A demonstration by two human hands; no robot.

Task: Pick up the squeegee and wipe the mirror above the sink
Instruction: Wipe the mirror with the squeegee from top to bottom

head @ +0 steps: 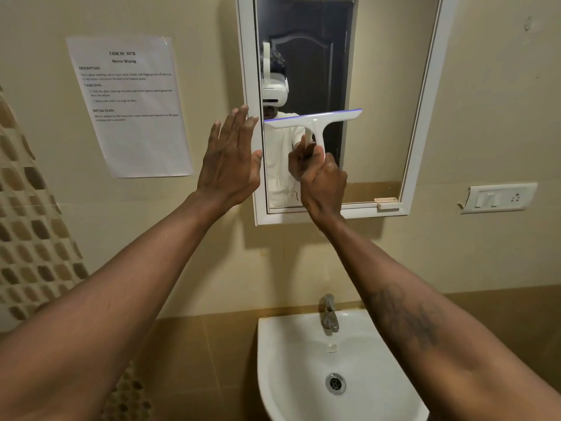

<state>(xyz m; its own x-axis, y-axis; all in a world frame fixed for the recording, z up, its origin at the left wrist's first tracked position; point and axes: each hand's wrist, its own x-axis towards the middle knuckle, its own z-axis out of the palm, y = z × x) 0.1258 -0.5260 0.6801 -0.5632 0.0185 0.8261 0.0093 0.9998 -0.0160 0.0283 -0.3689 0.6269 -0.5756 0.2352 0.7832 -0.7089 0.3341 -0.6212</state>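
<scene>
A white squeegee (314, 121) with a purple-edged blade lies flat against the mirror (373, 86), its blade nearly level across the left half of the glass. My right hand (323, 180) is closed around its short handle from below. The mirror sits in a white frame (420, 117) on the beige wall above the white sink (291, 360). My left hand (232, 159) is raised with fingers spread, its palm against the frame's left edge, holding nothing. The glass reflects a person in a white shirt wearing a headset.
A printed task sheet (130, 104) is taped to the wall left of the mirror. A switch and socket plate (499, 197) is at the right. A chrome tap (329, 314) stands over the sink. Patterned tiles (30, 238) cover the far left wall.
</scene>
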